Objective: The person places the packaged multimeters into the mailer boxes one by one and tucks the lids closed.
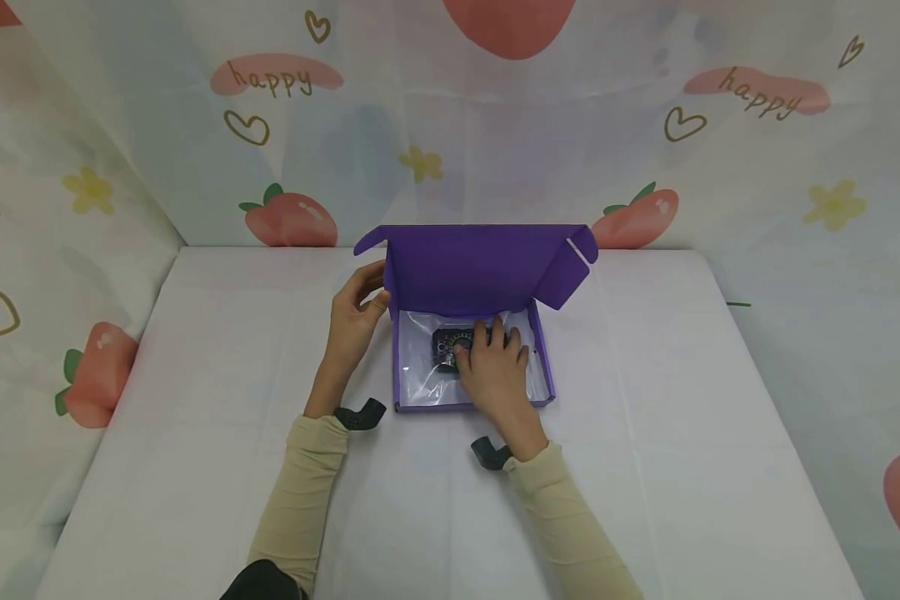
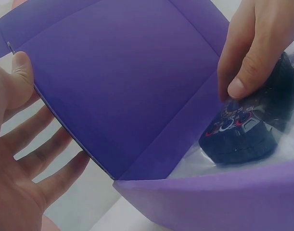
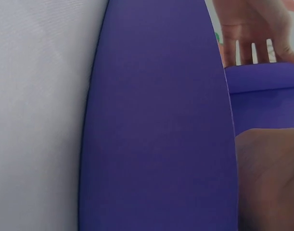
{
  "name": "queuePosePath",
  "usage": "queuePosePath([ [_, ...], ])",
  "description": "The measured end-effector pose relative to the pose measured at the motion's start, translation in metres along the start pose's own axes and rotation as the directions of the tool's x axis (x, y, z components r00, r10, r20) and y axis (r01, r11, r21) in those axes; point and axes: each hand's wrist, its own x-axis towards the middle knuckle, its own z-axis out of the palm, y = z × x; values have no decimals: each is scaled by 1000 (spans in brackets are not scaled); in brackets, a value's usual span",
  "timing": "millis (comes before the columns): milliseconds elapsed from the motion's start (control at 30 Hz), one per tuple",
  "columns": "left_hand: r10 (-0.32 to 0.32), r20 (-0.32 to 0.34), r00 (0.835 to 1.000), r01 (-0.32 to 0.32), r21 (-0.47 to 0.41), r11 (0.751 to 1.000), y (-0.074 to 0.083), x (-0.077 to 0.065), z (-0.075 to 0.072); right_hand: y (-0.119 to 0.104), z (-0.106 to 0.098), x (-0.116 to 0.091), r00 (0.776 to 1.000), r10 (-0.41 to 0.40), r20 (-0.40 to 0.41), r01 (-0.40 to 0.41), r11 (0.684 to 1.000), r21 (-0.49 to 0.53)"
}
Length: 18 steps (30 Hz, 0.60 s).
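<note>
A purple cardboard box (image 1: 396,362) stands on the table with its lid (image 1: 461,268) raised. At the lid's left edge is my left hand (image 1: 354,321), its thumb on the inner face and its fingers behind, as the left wrist view shows. Inside the box lies a clear plastic bag (image 1: 417,379) around a black device (image 1: 444,350) with round coloured marks (image 2: 231,122). My right hand (image 1: 495,371) reaches over the front wall and rests on the bagged device with fingers spread, hiding its right part. The right wrist view mostly shows the box's outer wall (image 3: 156,115).
A white cloth covers the table (image 1: 667,375). Behind it hangs a patterned curtain (image 1: 495,125) with printed fruit and hearts. Black curved pieces (image 1: 362,415) sit at both wrists. Side flaps (image 1: 562,279) stick out from the lid.
</note>
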Motion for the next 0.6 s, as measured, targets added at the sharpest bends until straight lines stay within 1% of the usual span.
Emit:
queuePosePath([
  [200,3,7,1000,-3,-17,1000,-1,0,0,-5,-2,-6,999,31,-9,-31,999,-40],
  [333,2,8,1000,-2,-25,1000,-2,0,0,-8,-5,-14,997,55,-45,-58,996,-63],
  [400,4,8,1000,-3,-30,1000,-3,1,0,-9,-5,-17,996,55,-67,-59,996,-69],
  [500,7,5,1000,-7,-29,1000,-3,1,0,-8,-3,-18,996,52,-69,-56,997,-56],
  [600,3,2,1000,-3,-20,1000,-2,0,0,-7,-1,-17,997,59,-44,-60,998,-10],
])
